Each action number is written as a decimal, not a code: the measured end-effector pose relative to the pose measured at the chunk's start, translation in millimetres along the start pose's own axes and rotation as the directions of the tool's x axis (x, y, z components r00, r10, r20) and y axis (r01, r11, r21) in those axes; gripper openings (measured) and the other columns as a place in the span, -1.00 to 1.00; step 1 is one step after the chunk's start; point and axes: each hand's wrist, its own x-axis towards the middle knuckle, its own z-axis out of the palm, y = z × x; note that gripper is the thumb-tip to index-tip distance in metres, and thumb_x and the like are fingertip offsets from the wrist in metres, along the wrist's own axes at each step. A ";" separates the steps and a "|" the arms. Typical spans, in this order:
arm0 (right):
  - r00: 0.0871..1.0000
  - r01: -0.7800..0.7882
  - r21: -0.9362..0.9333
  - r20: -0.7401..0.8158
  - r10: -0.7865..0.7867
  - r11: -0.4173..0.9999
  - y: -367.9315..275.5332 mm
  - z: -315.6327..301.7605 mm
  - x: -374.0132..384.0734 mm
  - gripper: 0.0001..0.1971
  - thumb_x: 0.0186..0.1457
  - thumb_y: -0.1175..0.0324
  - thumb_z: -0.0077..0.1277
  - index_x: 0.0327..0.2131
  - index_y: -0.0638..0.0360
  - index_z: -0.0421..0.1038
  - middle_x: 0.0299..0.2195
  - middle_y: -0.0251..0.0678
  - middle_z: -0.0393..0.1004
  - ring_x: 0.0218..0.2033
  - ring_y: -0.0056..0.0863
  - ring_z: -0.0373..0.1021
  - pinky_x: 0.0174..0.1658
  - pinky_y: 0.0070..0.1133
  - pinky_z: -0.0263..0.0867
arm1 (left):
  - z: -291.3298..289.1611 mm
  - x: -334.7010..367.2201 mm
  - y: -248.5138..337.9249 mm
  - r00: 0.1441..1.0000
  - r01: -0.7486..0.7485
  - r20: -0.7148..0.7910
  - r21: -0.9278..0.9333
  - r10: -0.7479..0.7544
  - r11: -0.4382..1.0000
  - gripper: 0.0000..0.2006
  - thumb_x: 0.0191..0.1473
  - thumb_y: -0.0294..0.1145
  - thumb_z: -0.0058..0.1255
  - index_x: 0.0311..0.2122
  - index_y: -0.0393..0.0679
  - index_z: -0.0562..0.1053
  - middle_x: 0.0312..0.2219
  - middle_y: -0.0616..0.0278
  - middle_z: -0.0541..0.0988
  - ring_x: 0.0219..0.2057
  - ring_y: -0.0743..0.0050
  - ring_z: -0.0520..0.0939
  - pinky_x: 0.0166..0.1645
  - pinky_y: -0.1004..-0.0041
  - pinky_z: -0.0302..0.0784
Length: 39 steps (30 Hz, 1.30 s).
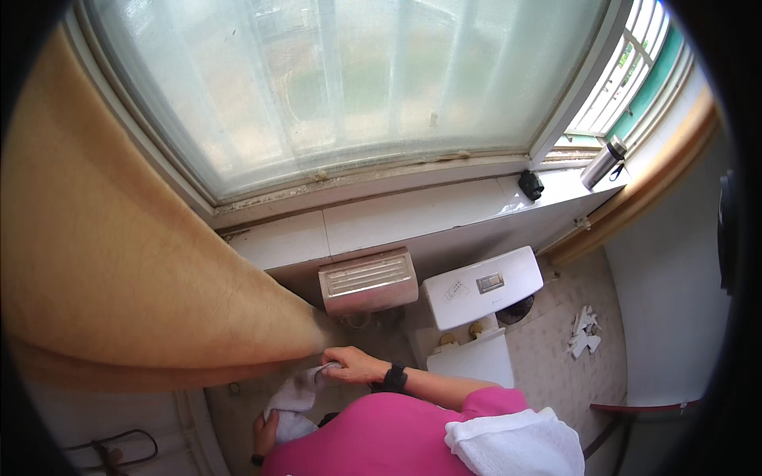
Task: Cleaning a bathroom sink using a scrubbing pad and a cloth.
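Observation:
A greyish-white cloth (298,397) hangs crumpled between my two hands. My right hand (355,365) pinches its upper corner, just beside the dark-stained tip of a tan curtain (190,278). Whether the fingers also touch the curtain is unclear. Lower and to the left, my left hand (265,433) is closed on the cloth's other end, its fingers partly hidden. A dark band (393,378) circles my right wrist. Over the pink shirt (373,436) on my right side lies a folded white towel (520,444).
A white toilet (482,287) stands to the right of a ribbed metal box (367,282). Above them, a tiled ledge (413,205) under the frosted window (349,95) bears a small black object (530,186) and a steel flask (603,163). White scraps (585,332) litter the floor.

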 end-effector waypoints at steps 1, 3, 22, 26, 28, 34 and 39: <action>0.999 0.041 0.050 0.000 -0.041 0.998 -7.8 10.2 -3.4 -0.68 -0.03 0.19 -0.01 -0.27 0.21 0.32 -0.37 -0.22 0.43 -0.35 -0.32 0.37 -0.27 -0.50 0.27 | -4.8 -12.0 -2.3 1.000 -0.020 0.016 -0.068 0.021 0.997 -0.60 0.08 -0.30 -0.08 -0.01 -0.32 0.32 -0.16 0.13 0.46 -0.19 0.44 0.45 -0.10 0.47 0.33; 0.993 0.111 0.043 0.019 -0.112 0.993 6.5 -3.0 7.4 -0.70 -0.03 0.23 -0.03 -0.26 0.24 0.31 -0.39 -0.23 0.43 -0.38 -0.35 0.37 -0.30 -0.52 0.27 | 22.6 6.8 -23.6 0.996 -0.082 0.007 -0.186 0.084 0.979 -0.61 0.08 -0.32 -0.09 -0.02 -0.33 0.32 -0.19 0.16 0.47 -0.22 0.45 0.46 -0.12 0.47 0.34; 0.247 0.045 0.152 0.956 -0.158 0.987 -129.9 383.5 -89.3 -0.80 0.11 0.38 -0.07 -0.20 0.25 0.37 -0.28 -0.40 0.41 -0.30 -0.66 0.28 -0.21 -0.64 0.22 | -60.3 -277.8 -272.8 0.927 -0.375 -0.348 -0.827 0.141 0.420 -0.59 0.13 -0.21 -0.14 0.02 -0.23 0.26 -0.10 0.24 0.42 -0.09 0.51 0.43 0.00 0.48 0.33; 0.071 0.027 0.032 0.997 -0.034 0.999 -139.2 439.5 -94.7 -0.78 0.12 0.45 -0.10 -0.14 0.25 0.36 -0.23 -0.43 0.42 -0.23 -0.68 0.30 -0.14 -0.68 0.23 | -65.2 -312.6 -318.3 0.875 -0.476 -0.480 -0.835 0.056 0.275 -0.56 0.06 -0.36 -0.04 0.05 -0.23 0.24 -0.10 0.23 0.42 -0.09 0.48 0.44 0.00 0.46 0.34; -0.003 0.005 -0.018 1.000 0.018 1.000 -160.1 468.7 -98.0 -0.78 0.12 0.44 -0.09 -0.14 0.24 0.36 -0.23 -0.42 0.43 -0.22 -0.70 0.31 -0.14 -0.69 0.24 | -75.7 -346.2 -337.1 0.826 -0.531 -0.562 -0.803 -0.046 0.271 -0.55 0.06 -0.37 -0.04 0.06 -0.23 0.24 -0.11 0.22 0.43 -0.10 0.46 0.45 -0.01 0.47 0.35; 0.004 0.215 0.015 1.000 -0.016 0.976 -169.5 554.3 -63.8 -0.80 0.08 0.40 -0.04 -0.21 0.26 0.41 -0.37 -0.43 0.46 -0.33 -0.72 0.34 -0.23 -0.70 0.27 | -76.0 -397.5 -403.4 0.481 -0.760 -0.703 -0.633 -0.524 0.151 -0.57 0.03 -0.38 -0.02 0.00 -0.31 0.26 -0.18 0.12 0.49 -0.19 0.34 0.53 -0.10 0.40 0.46; -0.033 0.408 0.019 0.999 -0.006 0.913 -196.8 620.9 -28.8 -0.83 0.05 0.40 -0.03 -0.29 0.26 0.43 -0.40 -0.42 0.47 -0.37 -0.70 0.34 -0.26 -0.68 0.27 | -38.6 -455.0 -449.2 0.094 -0.903 -0.538 -0.401 -0.838 0.156 -0.63 0.04 -0.37 -0.06 -0.05 -0.31 0.31 -0.24 0.04 0.51 -0.25 0.21 0.57 -0.15 0.33 0.50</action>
